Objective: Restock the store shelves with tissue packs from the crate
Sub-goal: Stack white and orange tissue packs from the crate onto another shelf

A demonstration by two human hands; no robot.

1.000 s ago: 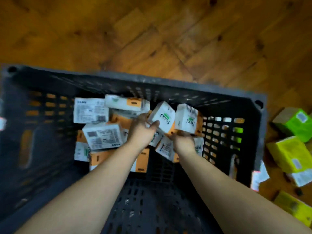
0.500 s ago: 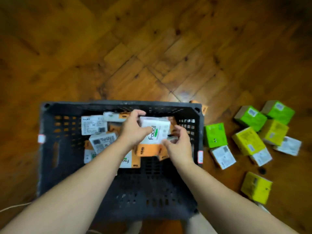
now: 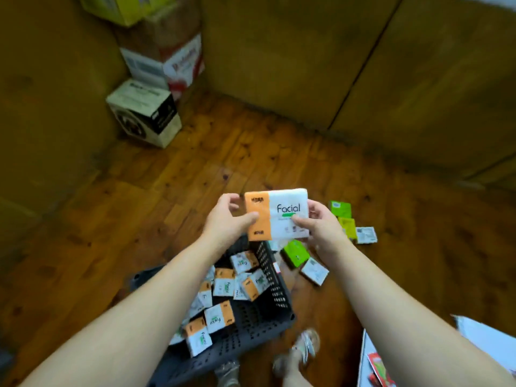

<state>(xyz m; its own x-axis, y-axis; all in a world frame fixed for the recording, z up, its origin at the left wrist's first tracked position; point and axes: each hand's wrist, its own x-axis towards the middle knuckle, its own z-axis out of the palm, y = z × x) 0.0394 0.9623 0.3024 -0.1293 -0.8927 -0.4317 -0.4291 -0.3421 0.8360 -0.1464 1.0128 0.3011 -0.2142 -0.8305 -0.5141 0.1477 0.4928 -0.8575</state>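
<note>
Holding one tissue pack (image 3: 279, 213) takes both hands right now. The grip is a pinch on each end. The left hand (image 3: 227, 219) has its thumb pressed on the orange front and its fingers curled round the back edge. The right hand (image 3: 321, 227) does the same on the white end, with its thumb just under the word "Facial". So neither hand is spread flat, and neither is empty.

The pack is up in the air, right between the two hands, with its printed face turned to the camera. Its long side runs left to right, from one hand to the other, and it sits about level. Both hands are as near as can be (each one is touching it), so I think either one could carry it alone.

Below the hands is the dark crate (image 3: 275, 286), down on the wooden floor (image 3: 139, 208). The held pack hangs over the crate's far corner, well clear of it. More orange-and-white packs (image 3: 219, 317) lie jumbled inside, so a lot of the job looks left to do.

To the right of the crate, green and yellow packs (image 3: 296, 252) lie scattered on the floor. Farther off on the left, some cardboard boxes (image 3: 145, 113) are stacked against a brown wall. I cannot see a shelf here — the next move likely means turning and carrying the pack away from the crate to find one.
</note>
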